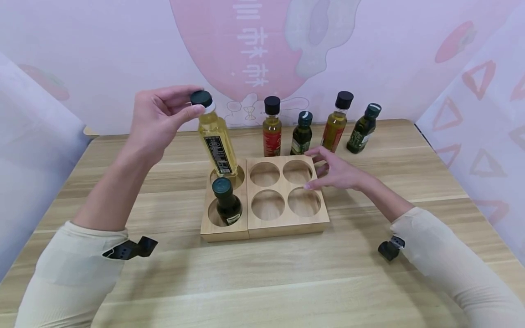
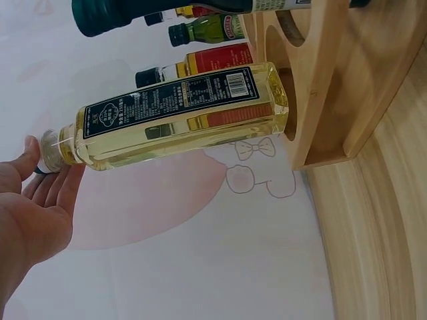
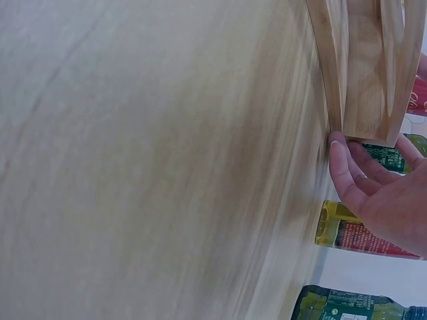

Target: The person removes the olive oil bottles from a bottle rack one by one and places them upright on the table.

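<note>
My left hand (image 1: 157,116) pinches the dark cap of a tall clear bottle of yellow oil (image 1: 217,146), as the left wrist view (image 2: 187,120) also shows. The bottle leans slightly, its base at the back left hole of a wooden bottle rack (image 1: 268,232); how deep it sits cannot be told. In the front left hole stands a small dark green bottle (image 1: 227,205). At the rack's right end, my right hand (image 1: 338,171) rests with spread fingers touching the side and back corner. The right wrist view shows these fingers (image 3: 343,167) against the rack's end.
Behind the rack stand a red-labelled oil bottle (image 1: 272,136) and a small green bottle (image 1: 301,134). Further right are another red-labelled bottle (image 1: 335,127) and a dark green bottle (image 1: 362,132). A patterned backdrop (image 1: 123,45) rises at the wooden table's (image 1: 287,282) far edge.
</note>
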A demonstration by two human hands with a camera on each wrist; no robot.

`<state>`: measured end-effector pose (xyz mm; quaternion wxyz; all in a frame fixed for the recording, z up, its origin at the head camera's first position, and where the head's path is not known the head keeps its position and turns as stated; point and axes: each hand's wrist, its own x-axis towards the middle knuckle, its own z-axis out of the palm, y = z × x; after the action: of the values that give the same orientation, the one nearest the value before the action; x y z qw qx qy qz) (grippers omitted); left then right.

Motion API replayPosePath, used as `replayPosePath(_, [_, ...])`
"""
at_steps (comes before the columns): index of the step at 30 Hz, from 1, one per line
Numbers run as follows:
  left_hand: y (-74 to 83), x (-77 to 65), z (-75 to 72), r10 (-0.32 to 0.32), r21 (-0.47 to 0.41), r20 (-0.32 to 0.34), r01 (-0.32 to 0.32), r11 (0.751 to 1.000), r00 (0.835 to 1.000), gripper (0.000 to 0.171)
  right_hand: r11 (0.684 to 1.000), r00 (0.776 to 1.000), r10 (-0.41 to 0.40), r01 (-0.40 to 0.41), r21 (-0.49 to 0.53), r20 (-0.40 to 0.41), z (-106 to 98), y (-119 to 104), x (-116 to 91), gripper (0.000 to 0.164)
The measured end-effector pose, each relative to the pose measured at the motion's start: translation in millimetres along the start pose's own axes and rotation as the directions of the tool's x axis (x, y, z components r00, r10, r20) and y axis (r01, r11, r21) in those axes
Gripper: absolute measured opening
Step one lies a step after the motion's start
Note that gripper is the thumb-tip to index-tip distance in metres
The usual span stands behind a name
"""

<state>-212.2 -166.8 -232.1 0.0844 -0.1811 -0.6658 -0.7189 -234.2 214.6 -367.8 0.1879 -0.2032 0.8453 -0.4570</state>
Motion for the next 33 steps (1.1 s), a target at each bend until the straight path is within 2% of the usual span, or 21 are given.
replayPosePath(7, [5.8, 2.0, 1.8, 0.030, -0.032, -0.009, -0.031, 0.999, 0.999, 0.026, 1.000, 1.000, -0.010, 0.010, -0.012, 0.001, 0, 0, -1, 0.084])
replayPosePath(13, [6.7, 5.4, 4.0, 0.051, -0.055, -0.029, -0.053, 0.997, 0.998, 0.027, 1.000, 1.000, 0.013, -0.013, -0.013, -0.001, -1, 0, -2, 0.084])
replayPosePath(19, [5.5, 10.5, 4.0, 0.057, -0.023, -0.074, -0.059, 0.998, 0.996, 0.026, 1.000, 1.000, 0.016, -0.016, -0.015, 0.003, -2, 1, -1, 0.084])
replayPosePath(28, [-6.5, 20.0, 1.0, 0.063, -0.060, -0.142, -0.072, 0.996, 0.988, 0.028, 1.000, 1.000, 0.016, -0.016, -0.020, -0.002, -1, -1, -1, 0.084])
replayPosePath(33, [-17.3, 24.7, -0.6, 0.020, -0.044, -0.150, -0.027, 0.999, 0.988, 0.028, 1.000, 1.000, 0.008, -0.008, -0.020, 0.002, 0, -2, -1, 0.083])
